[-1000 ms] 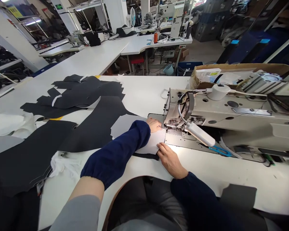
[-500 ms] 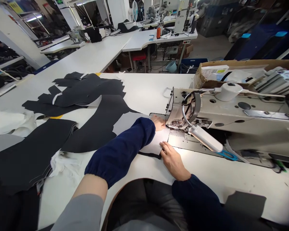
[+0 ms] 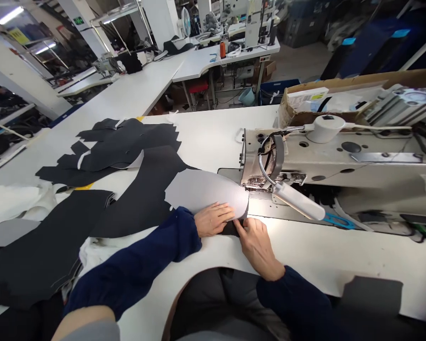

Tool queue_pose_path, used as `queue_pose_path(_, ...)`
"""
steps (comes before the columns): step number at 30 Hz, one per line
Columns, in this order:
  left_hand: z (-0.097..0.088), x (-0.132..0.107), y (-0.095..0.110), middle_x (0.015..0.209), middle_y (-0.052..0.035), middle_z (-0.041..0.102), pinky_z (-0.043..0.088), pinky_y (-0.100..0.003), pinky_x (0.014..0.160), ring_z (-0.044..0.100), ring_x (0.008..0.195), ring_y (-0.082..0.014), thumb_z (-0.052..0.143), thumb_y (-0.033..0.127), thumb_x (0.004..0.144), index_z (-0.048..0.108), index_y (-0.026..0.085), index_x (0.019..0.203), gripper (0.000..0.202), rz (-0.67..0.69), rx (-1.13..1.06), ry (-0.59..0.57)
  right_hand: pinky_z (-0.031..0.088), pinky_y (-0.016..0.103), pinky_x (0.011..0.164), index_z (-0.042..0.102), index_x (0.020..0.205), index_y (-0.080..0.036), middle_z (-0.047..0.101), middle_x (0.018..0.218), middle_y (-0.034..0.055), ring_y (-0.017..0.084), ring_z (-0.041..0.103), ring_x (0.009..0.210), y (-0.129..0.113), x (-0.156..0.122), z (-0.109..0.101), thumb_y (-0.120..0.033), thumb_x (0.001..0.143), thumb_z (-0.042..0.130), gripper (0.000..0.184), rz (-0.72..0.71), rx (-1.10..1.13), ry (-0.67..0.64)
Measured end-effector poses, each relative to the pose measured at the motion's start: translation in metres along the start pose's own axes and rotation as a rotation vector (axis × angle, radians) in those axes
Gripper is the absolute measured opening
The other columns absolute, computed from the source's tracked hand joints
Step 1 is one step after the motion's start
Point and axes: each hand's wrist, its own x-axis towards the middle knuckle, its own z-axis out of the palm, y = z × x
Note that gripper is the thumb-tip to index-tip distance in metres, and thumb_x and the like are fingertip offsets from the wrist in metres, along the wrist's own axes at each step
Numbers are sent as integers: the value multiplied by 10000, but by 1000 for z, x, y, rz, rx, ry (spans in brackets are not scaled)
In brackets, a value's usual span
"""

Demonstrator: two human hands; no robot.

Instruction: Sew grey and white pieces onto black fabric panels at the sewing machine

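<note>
A light grey fabric piece (image 3: 202,189) lies on top of dark fabric, its right end by the needle area of a sewing machine (image 3: 326,175). My left hand (image 3: 215,219) rests on the grey piece's near edge, fingers stretched out and lying flat. Close beside it, my right hand (image 3: 259,246) has its fingers bent, with thumb and index finger closed on the near right corner of the fabric. Under the hands a strip of the dark layer (image 3: 230,228) shows. The machine's white lamp (image 3: 298,201) lights the grey piece's right end.
Dark cut panels (image 3: 128,147) lie at the left of the white table (image 3: 213,137), with another dark stack (image 3: 46,246) nearer me. White cloth (image 3: 10,203) sits at the far left. Behind the machine stands a cardboard box (image 3: 284,111). A dark piece (image 3: 372,298) lies at the lower right.
My left hand has come back from beside the needle area to the grey piece's near edge. The right hand has shifted slightly, still at the corner. The camera view has moved a little.
</note>
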Motion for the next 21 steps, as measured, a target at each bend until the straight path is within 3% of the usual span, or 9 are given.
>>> queue_pose_path(3, 2, -1, 7, 1438, -43, 407, 267, -386, 1124, 286, 1372, -190, 370, 94, 845, 378, 185, 1380, 543, -54, -33, -17, 449, 437, 870, 591, 1137, -42, 558, 1068, 183, 286, 487, 1047, -19, -14, 2, -181, 911, 446, 302, -105, 32, 63)
queue_pose_path(7, 2, 6, 20, 1450, -9, 395, 286, -481, 1094, 257, 1377, -264, 362, 155, 892, 417, 229, 1359, 476, -76, 91, -72, 376, 464, 1014, 568, 1190, -7, 543, 1228, 212, 328, 428, 1201, -45, -26, 11, -360, 917, 477, 456, -175, 39, 29)
queue_pose_path(10, 3, 12, 26, 1454, -5, 391, 289, -469, 1090, 269, 1368, -260, 357, 202, 921, 443, 226, 1338, 427, -109, 143, -69, 366, 470, 1028, 581, 1168, 19, 554, 1228, 230, 343, 439, 1204, -51, -26, 15, -432, 896, 501, 532, -164, 11, 22)
queue_pose_path(14, 0, 25, 29, 1438, -5, 415, 315, -397, 1071, 311, 1336, -220, 367, 205, 919, 475, 217, 1302, 398, -144, 167, -55, 355, 479, 1046, 568, 1173, 40, 549, 1226, 258, 349, 443, 1212, -46, -18, 16, -445, 865, 552, 574, -149, 7, -10)
queue_pose_path(21, -6, 44, 34, 1421, -18, 420, 357, -346, 1001, 344, 1266, -207, 389, 192, 909, 484, 188, 1268, 371, -183, 244, 17, 340, 501, 1062, 607, 1139, -16, 593, 1159, 219, 343, 471, 1186, -39, -5, 14, -311, 857, 555, 411, -170, 19, -50)
